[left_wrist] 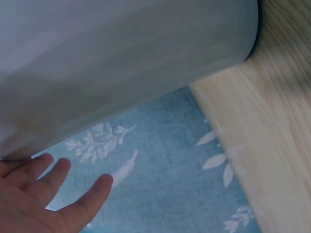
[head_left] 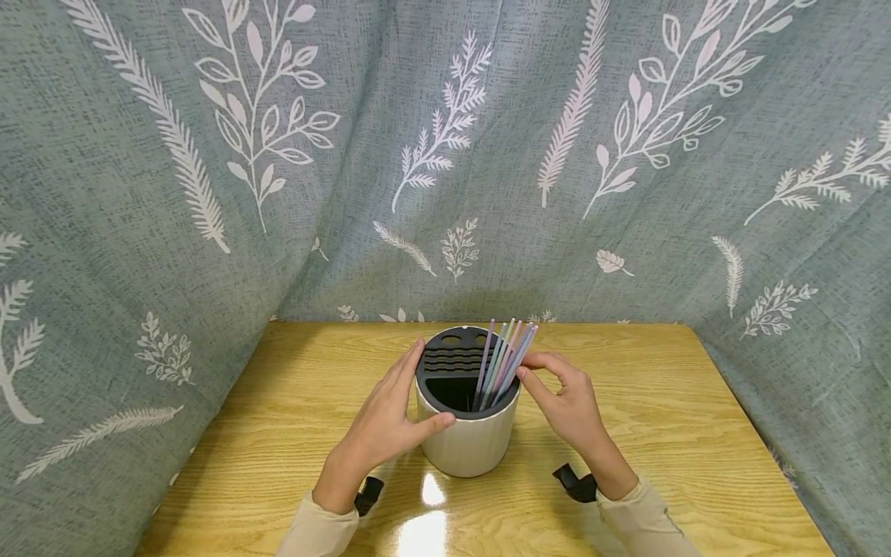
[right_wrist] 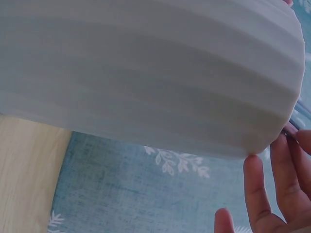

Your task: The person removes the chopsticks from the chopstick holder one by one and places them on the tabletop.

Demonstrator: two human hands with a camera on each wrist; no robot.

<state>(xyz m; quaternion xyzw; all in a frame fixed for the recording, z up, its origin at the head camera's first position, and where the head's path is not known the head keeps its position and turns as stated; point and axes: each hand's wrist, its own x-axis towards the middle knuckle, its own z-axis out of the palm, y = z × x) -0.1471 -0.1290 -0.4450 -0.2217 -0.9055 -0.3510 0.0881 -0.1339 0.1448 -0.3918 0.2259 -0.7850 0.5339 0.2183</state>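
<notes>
A white ribbed pen holder (head_left: 468,447) with a dark, divided top insert (head_left: 455,360) stands upright on the table. Several slim pastel sticks (head_left: 503,363) lean to the right in its front compartment; their exact kind is unclear. My left hand (head_left: 386,418) spans the holder's left side, fingers extended along the rim and thumb at the front. In the left wrist view, the left hand's fingers (left_wrist: 82,201) are spread beside the wall. At the right rim, my right hand (head_left: 567,398) pinches at the sticks with thumb and index finger. Its other fingers (right_wrist: 255,187) touch the holder's edge.
The wood-grain table (head_left: 661,418) extends on both sides of the holder. A blue-green cloth (head_left: 362,155) with white leaf prints hangs behind and along the sides. Black straps with mounts (head_left: 576,483) sit at both wrists.
</notes>
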